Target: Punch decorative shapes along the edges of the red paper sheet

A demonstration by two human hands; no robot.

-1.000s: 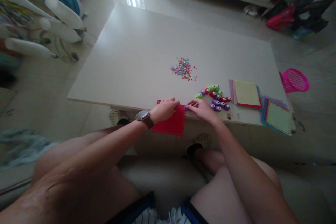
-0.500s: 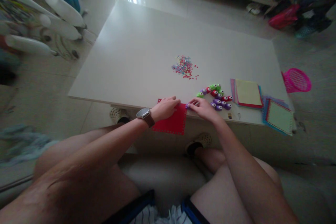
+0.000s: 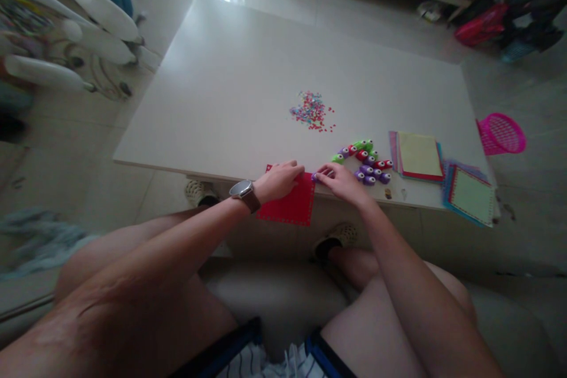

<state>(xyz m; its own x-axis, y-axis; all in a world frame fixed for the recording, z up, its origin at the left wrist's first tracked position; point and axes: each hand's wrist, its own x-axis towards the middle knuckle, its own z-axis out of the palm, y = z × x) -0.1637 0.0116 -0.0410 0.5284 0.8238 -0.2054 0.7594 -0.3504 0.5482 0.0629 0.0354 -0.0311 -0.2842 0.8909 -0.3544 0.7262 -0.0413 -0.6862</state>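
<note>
A red sheet of paper [image 3: 292, 205] with small holes along its edges hangs partly over the table's near edge. My left hand [image 3: 283, 178], wearing a watch at the wrist, grips the sheet's upper part with fingers bent. At the sheet's upper right corner my right hand [image 3: 335, 177] pinches a small purple craft punch [image 3: 314, 177], mostly covered by the fingers. Just right of that hand lie several more craft punches [image 3: 368, 166], in green, red and purple. Beyond both hands is a pile of tiny multicoloured paper cutouts [image 3: 310, 111].
To the right on the white table [image 3: 221, 82] lies a stack of coloured paper [image 3: 419, 156]. A second stack, with punched borders [image 3: 472, 195], overhangs the near right corner. Two small items [image 3: 388, 194] lie near the front edge. A pink basket [image 3: 502, 133] stands beyond the table's right side.
The hands, sheet and purple punch hold nearly the same places. The whole view has shifted very slightly.
</note>
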